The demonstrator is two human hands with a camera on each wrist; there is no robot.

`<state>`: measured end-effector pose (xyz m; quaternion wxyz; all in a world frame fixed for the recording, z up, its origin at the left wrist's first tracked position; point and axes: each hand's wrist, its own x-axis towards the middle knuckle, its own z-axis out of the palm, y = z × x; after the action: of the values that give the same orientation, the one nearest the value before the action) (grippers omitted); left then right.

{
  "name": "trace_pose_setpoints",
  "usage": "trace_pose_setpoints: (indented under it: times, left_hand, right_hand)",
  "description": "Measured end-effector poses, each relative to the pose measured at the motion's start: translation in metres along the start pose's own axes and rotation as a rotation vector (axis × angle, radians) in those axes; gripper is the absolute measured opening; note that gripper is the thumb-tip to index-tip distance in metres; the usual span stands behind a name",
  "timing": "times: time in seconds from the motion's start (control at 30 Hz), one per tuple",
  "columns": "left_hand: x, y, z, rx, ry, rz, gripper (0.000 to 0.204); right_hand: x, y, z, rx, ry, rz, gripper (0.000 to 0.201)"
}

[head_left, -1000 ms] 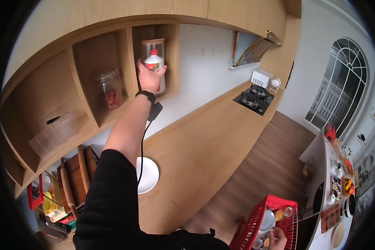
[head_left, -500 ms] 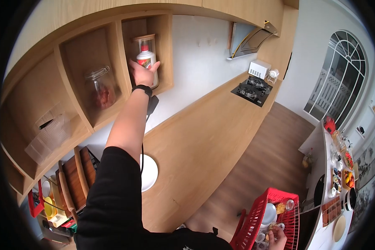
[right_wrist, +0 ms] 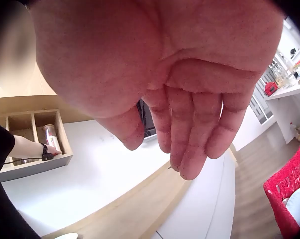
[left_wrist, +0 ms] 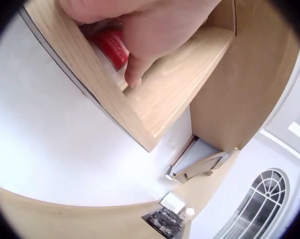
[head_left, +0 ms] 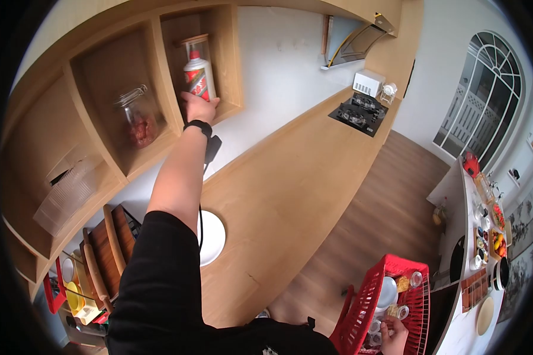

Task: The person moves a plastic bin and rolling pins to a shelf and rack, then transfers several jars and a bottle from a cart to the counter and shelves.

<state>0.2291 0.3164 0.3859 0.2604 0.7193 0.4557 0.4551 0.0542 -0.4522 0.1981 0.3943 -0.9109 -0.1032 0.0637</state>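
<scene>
A white bottle (head_left: 198,76) with a red cap and red label stands slightly tilted in the right shelf compartment, in front of a glass canister with a wooden lid (head_left: 195,39). My left hand (head_left: 200,107) grips its lower part, thumb on one side and fingers on the other. In the left wrist view that hand (left_wrist: 165,30) covers most of the bottle, leaving some red label (left_wrist: 111,48) showing. My right hand (head_left: 394,336) is over the red basket (head_left: 370,284), beside small clear jars. The right wrist view shows its fingers loosely extended, holding nothing.
Left of the bottle, a partition separates a clip-top jar (head_left: 137,121) and a ribbed clear container (head_left: 65,192). Below are a white plate (head_left: 212,238) on the counter (head_left: 272,195) and wooden boards (head_left: 103,254). A black cable hangs by my left forearm; the stove (head_left: 358,113) is farther along.
My left hand has slid down the bottle from its middle to its lower part, uncovering more of the label. The head view has shifted slightly. My right hand stays at the basket.
</scene>
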Motion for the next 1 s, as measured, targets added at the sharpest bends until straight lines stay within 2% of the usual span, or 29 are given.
trace_pose_setpoints:
  times: [0.13,0.17,0.2,0.23,0.27,0.3,0.33,0.4,0.43,0.5,0.6,0.67,0.73,0.8,0.87,0.93,0.97,1.0]
  left_hand:
    - [-0.004,-0.001,0.002,0.092,0.101,0.035,0.122]
    - [0.014,-0.019,0.011,0.134,0.068,0.072,0.129]
    - [0.041,-0.036,0.017,0.545,-0.034,0.255,0.090]
    - [0.068,-0.054,0.024,1.093,-0.026,0.508,0.055]
    - [0.094,-0.071,0.032,1.462,0.064,0.774,0.036]
    - [0.108,-0.071,0.035,1.364,0.081,0.865,0.036]
    - [0.115,-0.077,0.035,1.136,0.055,0.890,0.037]
    - [0.099,-0.053,0.033,0.646,0.003,0.923,0.038]
    - [0.071,-0.038,0.025,0.443,-0.018,0.951,0.040]
    - [-0.029,0.009,-0.003,0.099,-0.033,1.058,0.043]
    - [-0.168,0.053,-0.041,-0.191,-0.127,1.218,0.048]
    - [-0.241,0.052,-0.048,-0.271,-0.279,1.243,0.052]
    - [-0.304,0.027,-0.031,-0.228,-0.569,1.141,0.057]
    - [-0.354,-0.023,-0.004,-0.001,-0.857,1.034,0.062]
    - [-0.367,-0.123,0.043,0.408,-1.069,1.135,0.074]
    - [-0.414,-0.157,0.044,0.652,-1.026,1.257,0.092]
    - [-0.424,-0.167,0.046,0.655,-1.030,1.261,0.092]
    - [-0.432,-0.174,0.047,0.717,-1.202,1.117,0.099]
  right_hand:
    - [-0.014,0.029,0.001,-0.056,0.051,-0.055,0.028]
    - [-0.016,0.033,0.010,0.054,0.144,0.095,0.023]
    - [-0.017,0.020,0.008,-0.030,0.192,0.004,0.017]
    - [-0.023,0.039,-0.001,0.049,0.052,0.152,0.042]
    - [-0.021,0.012,-0.003,-0.039,0.185,0.078,0.019]
    - [-0.025,0.005,-0.010,-0.054,0.201,0.145,0.021]
    - [-0.027,0.006,-0.017,-0.104,0.231,0.137,0.024]
    - [-0.028,0.019,-0.028,-0.116,0.356,0.113,0.027]
    - [-0.030,0.025,-0.034,-0.063,0.412,0.109,0.028]
    - [-0.033,0.030,-0.054,-0.019,0.448,0.290,0.028]
    - [-0.022,0.037,-0.079,-0.007,0.625,0.166,0.025]
    - [-0.013,0.046,-0.096,-0.053,0.686,0.123,0.024]
    - [-0.001,0.061,-0.113,0.000,0.719,0.133,0.025]
    - [0.014,0.078,-0.123,0.047,0.732,0.148,0.026]
    - [0.033,0.108,-0.125,0.254,0.679,0.116,0.024]
    - [0.048,0.135,-0.117,0.106,0.619,0.214,0.023]
    - [0.054,0.151,-0.109,0.066,0.580,0.266,0.023]
    - [0.059,0.174,-0.095,0.000,0.540,0.264,0.024]
